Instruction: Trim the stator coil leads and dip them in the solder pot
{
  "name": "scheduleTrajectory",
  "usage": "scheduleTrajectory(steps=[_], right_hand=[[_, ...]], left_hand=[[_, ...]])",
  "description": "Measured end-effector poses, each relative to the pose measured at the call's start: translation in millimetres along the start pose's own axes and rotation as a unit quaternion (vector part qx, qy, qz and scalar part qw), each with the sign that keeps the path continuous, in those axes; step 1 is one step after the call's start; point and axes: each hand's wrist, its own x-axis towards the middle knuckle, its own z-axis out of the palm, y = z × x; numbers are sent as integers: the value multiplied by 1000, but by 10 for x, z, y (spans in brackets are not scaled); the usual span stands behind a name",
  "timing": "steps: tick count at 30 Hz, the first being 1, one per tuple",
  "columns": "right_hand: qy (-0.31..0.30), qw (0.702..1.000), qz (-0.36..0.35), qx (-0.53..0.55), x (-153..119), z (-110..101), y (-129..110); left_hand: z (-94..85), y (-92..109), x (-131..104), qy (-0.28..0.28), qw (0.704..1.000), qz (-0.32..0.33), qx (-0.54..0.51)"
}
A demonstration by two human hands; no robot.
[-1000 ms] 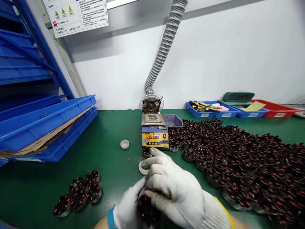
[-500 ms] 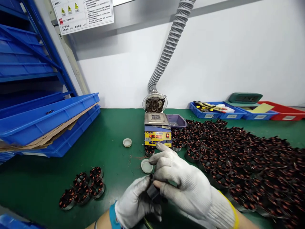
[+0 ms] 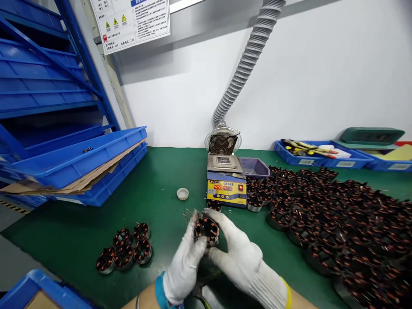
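My left hand (image 3: 184, 266), in a white glove with a blue cuff, grips a motor stator (image 3: 206, 229) from its left side, thumb across the near rim. The stator is a ring with copper windings, its open face turned up towards me. On the other side my right hand (image 3: 240, 255), gloved with a yellow cuff, has its fingers curved around the far and right rim. Below the hands lies a tool (image 3: 200, 295) with a yellow-green handle, partly hidden. Just beyond them another stator (image 3: 214, 206) stands against the solder pot (image 3: 227, 189).
Several stators (image 3: 124, 256) stand grouped at left; a large mass of them (image 3: 347, 219) covers the right. A small white dish (image 3: 182, 194), purple bin (image 3: 254, 166), blue tool bin (image 3: 299, 159) and stacked blue trays (image 3: 96, 163) surround the work area. A ribbed duct (image 3: 247, 64) hangs behind.
Earlier the dark piece between my hands was tilted, with my right fingers pinching its top. Now the stator's open face shows and both hands clasp its sides. The camera has turned slightly left.
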Motion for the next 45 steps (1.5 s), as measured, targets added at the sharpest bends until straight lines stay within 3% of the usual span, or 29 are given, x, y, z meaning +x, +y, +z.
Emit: scheduleTrajectory(steps=[3,6,9,13,16,19,22,27,31,32,34,36,38,40,42,45], right_hand=[[-9,999,18,41,-7,12,-54],[-58,997,13,55,-52,14,-77],[-79,996,35,33,-83,17,-97],[-92,994,50,18,-38,-84,-130],[-113,991,70,1,18,-199,-131],[-131,989,65,4,58,-268,-93],[-117,992,53,5,91,-288,-38],[-90,994,50,-21,117,-274,-3],[-114,989,88,-32,117,-268,-4],[-123,987,94,-32,118,-274,0],[-135,985,99,-38,125,-295,9],[-144,984,96,-44,133,-314,10],[-155,983,90,-47,137,-320,1],[-167,982,75,-48,136,-315,-10],[-168,983,54,-50,128,-314,-10],[-151,986,31,-56,123,-343,24]], left_hand=[[14,59,20,78,991,72,86],[-29,115,107,190,954,155,170],[-172,169,184,227,930,185,220],[-301,280,219,258,924,206,196],[-268,361,253,234,931,219,176],[-208,417,284,127,938,162,277],[-199,472,280,43,925,93,365],[-198,517,264,31,945,15,326],[-141,448,267,-46,963,-113,242],[-138,433,268,-43,968,-119,218],[-157,417,273,16,981,-85,171],[-191,417,284,102,983,-7,151],[-213,413,298,146,971,58,182],[-213,396,304,124,957,66,253],[-204,381,301,71,947,35,311],[-217,402,293,33,943,-2,333]])
